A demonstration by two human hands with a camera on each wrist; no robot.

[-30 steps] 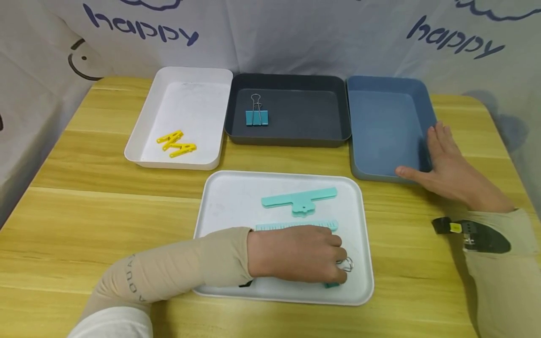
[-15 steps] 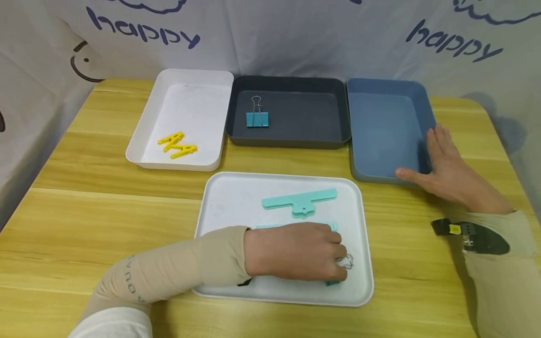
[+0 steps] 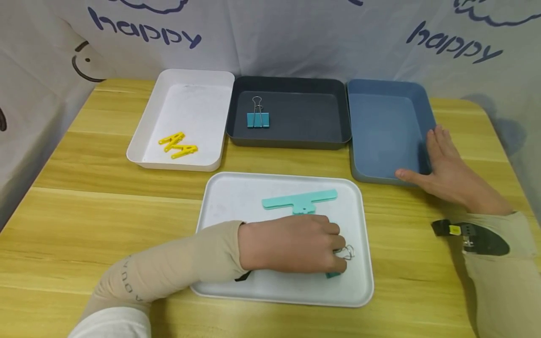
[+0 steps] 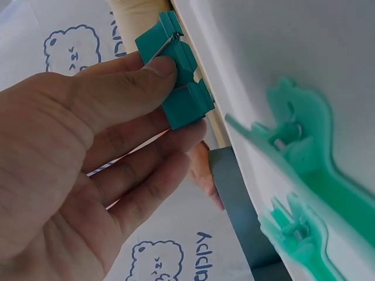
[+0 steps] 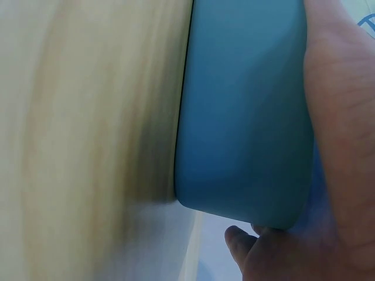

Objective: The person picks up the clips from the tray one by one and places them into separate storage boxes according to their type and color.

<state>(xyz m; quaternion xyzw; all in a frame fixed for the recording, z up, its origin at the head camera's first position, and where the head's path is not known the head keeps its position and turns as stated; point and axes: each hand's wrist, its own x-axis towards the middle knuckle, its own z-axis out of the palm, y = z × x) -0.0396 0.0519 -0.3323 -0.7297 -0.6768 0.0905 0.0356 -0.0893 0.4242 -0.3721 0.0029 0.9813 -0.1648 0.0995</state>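
My left hand (image 3: 291,244) is over the near right part of the light grey tray (image 3: 224,188). Its thumb and fingers pinch a teal binder clip (image 4: 181,76), whose wire handles stick out past the knuckles in the head view. Just beyond the hand lies a mint bag clip (image 3: 300,199) with a long bar. A second mint clip (image 4: 299,231) shows in the left wrist view; the hand mostly covers one in the head view. My right hand (image 3: 448,173) rests at the near right corner of the blue tray (image 3: 359,159), fingers extended along its side, thumb at its front rim.
At the back left, a white tray (image 3: 181,98) holds two yellow clothespins (image 3: 183,150). The dark grey tray (image 3: 304,136) in the middle has another teal binder clip (image 3: 258,120) in it. All stand on a wooden table (image 3: 105,225) against a printed cloth (image 3: 287,37).
My left hand has shifted slightly away from me with the binder clip, now covering more of the farther mint clips. The right hand has stayed at the blue tray.
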